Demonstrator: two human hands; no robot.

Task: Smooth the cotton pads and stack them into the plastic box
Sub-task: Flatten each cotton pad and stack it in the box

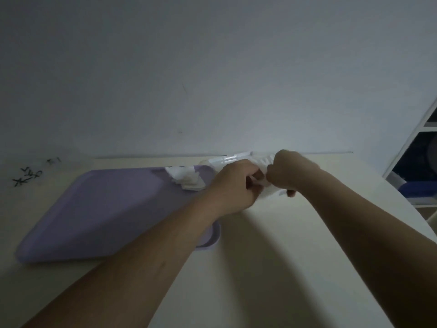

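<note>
A white cotton pad [268, 189] is stretched between both hands just above the table. My left hand [234, 185] pinches its left edge with curled fingers. My right hand [292, 172] grips its right edge. Right behind the hands stands the clear plastic box [227, 159], largely hidden by them. A small heap of crumpled white cotton pads [186, 177] lies at the far right corner of the lilac tray [99, 214].
The tray takes up the left half of the cream table [272, 256]. A white wall rises just behind the table. A white shelf unit [416, 162] with dark contents stands at the right. Black scribbles [28, 177] mark the surface at far left.
</note>
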